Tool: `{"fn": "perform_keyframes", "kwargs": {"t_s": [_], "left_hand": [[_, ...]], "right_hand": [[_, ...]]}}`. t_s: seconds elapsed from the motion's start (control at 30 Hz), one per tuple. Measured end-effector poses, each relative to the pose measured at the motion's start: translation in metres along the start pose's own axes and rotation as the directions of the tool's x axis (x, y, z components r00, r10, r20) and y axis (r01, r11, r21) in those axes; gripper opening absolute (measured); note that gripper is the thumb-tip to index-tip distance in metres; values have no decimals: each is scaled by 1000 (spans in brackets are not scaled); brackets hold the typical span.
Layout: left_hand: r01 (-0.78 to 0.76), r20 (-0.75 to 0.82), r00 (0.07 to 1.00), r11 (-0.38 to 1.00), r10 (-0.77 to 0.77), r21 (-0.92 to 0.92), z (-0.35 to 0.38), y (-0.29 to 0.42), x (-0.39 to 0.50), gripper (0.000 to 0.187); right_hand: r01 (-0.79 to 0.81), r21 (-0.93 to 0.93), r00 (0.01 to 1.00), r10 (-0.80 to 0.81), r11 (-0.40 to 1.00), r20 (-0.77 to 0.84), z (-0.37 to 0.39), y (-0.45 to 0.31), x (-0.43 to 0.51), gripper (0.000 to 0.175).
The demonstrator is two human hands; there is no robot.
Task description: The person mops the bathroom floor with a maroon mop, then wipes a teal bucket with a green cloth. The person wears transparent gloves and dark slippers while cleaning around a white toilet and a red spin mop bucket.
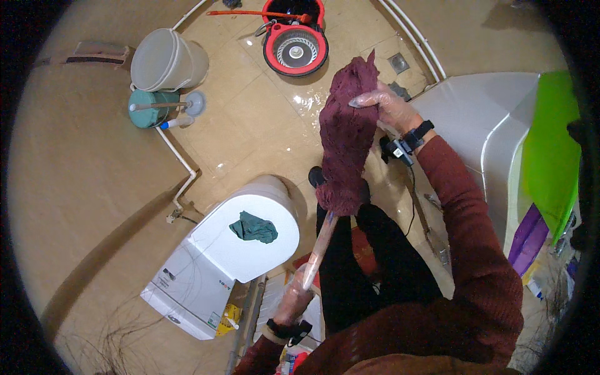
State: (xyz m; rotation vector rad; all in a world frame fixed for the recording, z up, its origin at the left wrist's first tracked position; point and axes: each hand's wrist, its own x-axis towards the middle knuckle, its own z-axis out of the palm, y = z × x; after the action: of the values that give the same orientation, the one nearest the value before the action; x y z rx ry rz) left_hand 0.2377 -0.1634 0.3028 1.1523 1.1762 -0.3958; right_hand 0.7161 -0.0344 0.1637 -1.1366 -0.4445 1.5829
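A damp-looking maroon cloth point(349, 126) hangs in a long bunch around the upper end of a pale stick point(321, 253). My right hand point(391, 108), in a thin clear glove, grips the cloth near its far end, thumb on top. Lower down, my left hand point(293, 293), also gloved, is closed around the bare near part of the stick. How the cloth is fixed to the stick is hidden under its folds. Left of the stick, a crumpled dark green cloth point(254, 228) lies on the closed lid of a white toilet point(286, 225).
A red and black spin-mop bucket point(272, 54) stands on the wet tiled floor point(248, 108), an orange-red rod point(253, 14) across it. At left are a white bucket point(192, 65), a teal bucket point(145, 117) and a plunger point(195, 103). A white bathtub point(468, 108) borders the right.
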Motion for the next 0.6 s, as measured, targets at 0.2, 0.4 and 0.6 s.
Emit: {"fn": "perform_keyframes", "kwargs": {"t_s": [0.2, 0.4, 0.6], "left_hand": [[-43, -214, 976, 996, 27, -72, 44, -25, 58, 68], [-19, -226, 970, 906, -85, -423, 49, 13, 89, 49], [135, 167, 983, 316, 78, -939, 16, 28, 98, 48]], "right_hand": [[109, -27, 945, -112, 994, -306, 23, 30, -1, 41], [266, 451, 878, -22, 852, -478, 58, 60, -16, 33], [401, 660, 895, -120, 635, -429, 78, 74, -27, 34]]}}
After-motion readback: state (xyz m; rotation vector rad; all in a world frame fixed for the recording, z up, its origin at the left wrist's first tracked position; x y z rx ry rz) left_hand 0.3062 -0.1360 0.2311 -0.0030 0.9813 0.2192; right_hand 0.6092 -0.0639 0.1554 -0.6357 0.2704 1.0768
